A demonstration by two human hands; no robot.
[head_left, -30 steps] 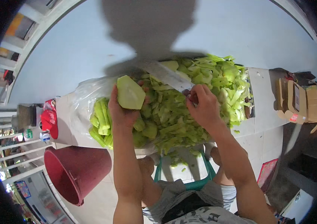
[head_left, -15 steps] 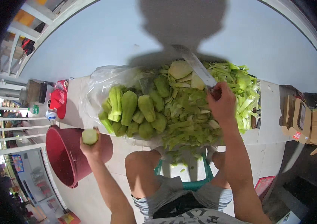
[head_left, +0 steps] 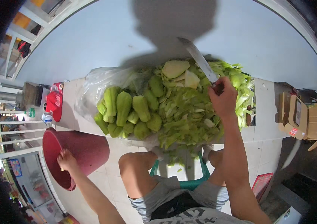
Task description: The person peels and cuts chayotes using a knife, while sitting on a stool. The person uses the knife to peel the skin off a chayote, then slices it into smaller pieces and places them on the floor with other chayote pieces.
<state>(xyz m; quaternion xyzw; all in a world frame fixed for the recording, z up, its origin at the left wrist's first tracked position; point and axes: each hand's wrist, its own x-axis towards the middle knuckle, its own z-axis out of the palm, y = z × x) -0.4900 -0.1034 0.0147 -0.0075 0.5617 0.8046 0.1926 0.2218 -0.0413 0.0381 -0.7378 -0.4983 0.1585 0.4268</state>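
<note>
Head view shows the right grip [head_left: 222, 96] closed on a knife [head_left: 198, 59], green peelings [head_left: 188, 117] at that grip's lower left, whole green vegetables [head_left: 124, 107] farther left, and the left grip [head_left: 67, 160], contents indeterminable, at the mouth of a red bucket [head_left: 91, 151].

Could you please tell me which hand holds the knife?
The right hand holds the knife; the left hand is at the mouth of the maroon bucket.
</note>
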